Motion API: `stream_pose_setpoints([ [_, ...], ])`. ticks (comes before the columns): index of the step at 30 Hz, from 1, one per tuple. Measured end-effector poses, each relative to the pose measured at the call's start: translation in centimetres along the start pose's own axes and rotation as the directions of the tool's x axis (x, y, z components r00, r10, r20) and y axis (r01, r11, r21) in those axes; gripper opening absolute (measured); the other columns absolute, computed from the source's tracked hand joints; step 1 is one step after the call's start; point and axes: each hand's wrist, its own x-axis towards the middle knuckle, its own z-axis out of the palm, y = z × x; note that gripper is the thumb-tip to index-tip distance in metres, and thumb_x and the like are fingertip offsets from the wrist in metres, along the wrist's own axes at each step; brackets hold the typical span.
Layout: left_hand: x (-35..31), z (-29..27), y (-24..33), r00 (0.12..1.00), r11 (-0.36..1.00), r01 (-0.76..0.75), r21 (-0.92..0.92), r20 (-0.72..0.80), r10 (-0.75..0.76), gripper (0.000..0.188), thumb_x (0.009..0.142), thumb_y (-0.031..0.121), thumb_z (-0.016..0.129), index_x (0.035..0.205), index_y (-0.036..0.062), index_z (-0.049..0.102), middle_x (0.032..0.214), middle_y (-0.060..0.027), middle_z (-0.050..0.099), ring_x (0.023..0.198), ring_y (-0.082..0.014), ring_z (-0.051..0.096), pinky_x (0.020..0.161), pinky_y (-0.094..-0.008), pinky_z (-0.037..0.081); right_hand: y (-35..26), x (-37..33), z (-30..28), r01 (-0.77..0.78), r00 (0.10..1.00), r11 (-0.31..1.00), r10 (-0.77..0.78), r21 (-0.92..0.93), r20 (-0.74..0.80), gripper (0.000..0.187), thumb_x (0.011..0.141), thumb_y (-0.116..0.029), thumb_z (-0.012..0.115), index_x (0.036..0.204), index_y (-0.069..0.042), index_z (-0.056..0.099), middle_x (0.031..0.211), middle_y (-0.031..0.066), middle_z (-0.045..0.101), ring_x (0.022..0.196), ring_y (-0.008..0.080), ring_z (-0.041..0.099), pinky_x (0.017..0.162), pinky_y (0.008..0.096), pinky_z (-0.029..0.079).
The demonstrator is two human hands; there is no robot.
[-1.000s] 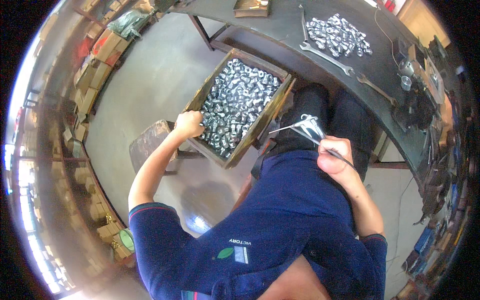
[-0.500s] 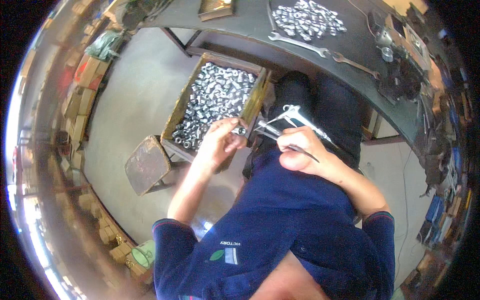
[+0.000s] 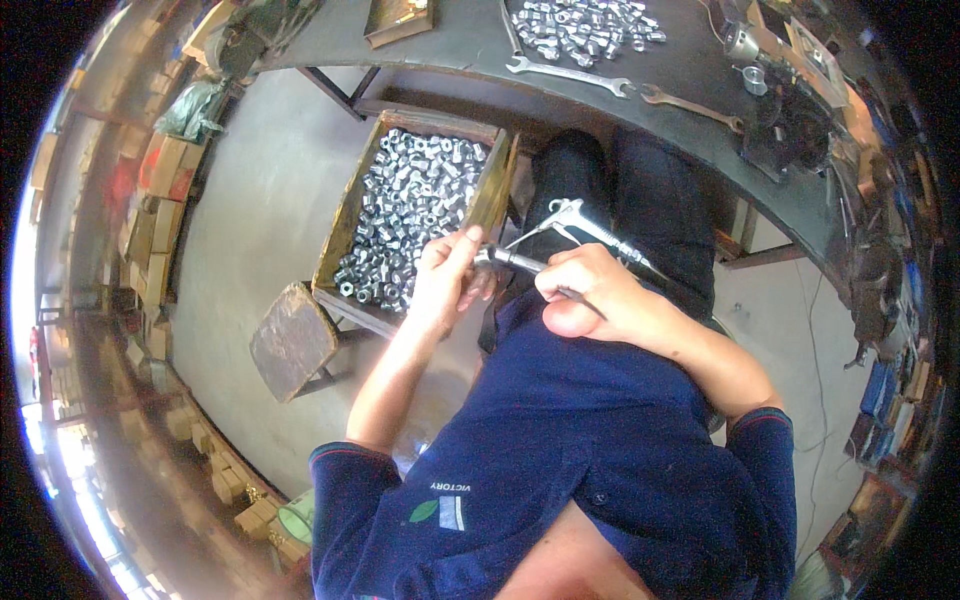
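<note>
My left hand [image 3: 445,280] is closed around a small shiny metal fitting [image 3: 486,256], pinched between thumb and fingers beside the wooden box. My right hand [image 3: 592,288] wraps round a slim metal tool [image 3: 520,262]; its exact kind is hard to make out. The tool's far end meets the fitting, though fingers partly hide the contact. A silver air blow gun [image 3: 575,218] lies over my thighs, just beyond my right hand. Left of my legs, the wooden box [image 3: 498,185] holds many loose metal nut-like fittings [image 3: 415,205].
Ahead runs a dark workbench [image 3: 450,52] bearing a pile of fittings [image 3: 590,28], an open-ended wrench [image 3: 570,76], another wrench [image 3: 690,108] and a small tray [image 3: 397,22]. A worn wooden stool [image 3: 295,340] stands left of the box. Shelves with cartons [image 3: 160,240] line the left.
The tool in my right hand has come up against the fitting in my left; before, a gap showed between them. The whole view has shifted slightly.
</note>
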Motion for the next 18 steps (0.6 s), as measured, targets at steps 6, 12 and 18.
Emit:
stream_pose_setpoints([
  [6,-0.3,0.2,1.3,0.998,0.965,0.023,0.26,0.046,-0.036,0.015,0.089,0.013,0.06,0.093,-0.0014,0.058,0.062,-0.0031,0.055,0.045,-0.0081,0.049,0.047,-0.0219,0.043,0.1,-0.1,1.0,-0.081,0.99,0.992,0.091,-0.094,0.106,0.017,0.059,-0.015,0.062,0.058,-0.006,0.048,0.057,0.0133,0.051,0.055,0.0336,0.055,0.051,0.0401,0.042],
  [12,0.0,0.5,2.0,0.984,0.991,-0.099,0.091,0.155,0.084,0.022,0.083,0.007,0.064,0.103,-0.0006,0.057,0.08,-0.0056,0.061,0.074,-0.0131,0.06,0.068,-0.0258,0.049,0.7,-0.2,0.6,-0.115,0.991,0.993,0.113,0.03,0.07,0.015,0.06,-0.012,0.061,0.059,-0.005,0.048,0.056,0.0119,0.049,0.053,0.03,0.053,0.049,0.0367,0.038],
  [18,0.8,-0.1,1.4,0.985,0.985,-0.089,0.147,0.162,0.065,0.021,0.081,0.005,0.065,0.099,-0.0016,0.058,0.078,-0.007,0.062,0.065,-0.0161,0.061,0.06,-0.0289,0.05,0.8,-0.8,-1.0,-0.128,0.99,0.984,0.119,0.125,0.08,0.018,0.063,-0.017,0.059,0.06,-0.004,0.047,0.055,0.0104,0.046,0.05,0.0255,0.048,0.049,0.0341,0.036],
])
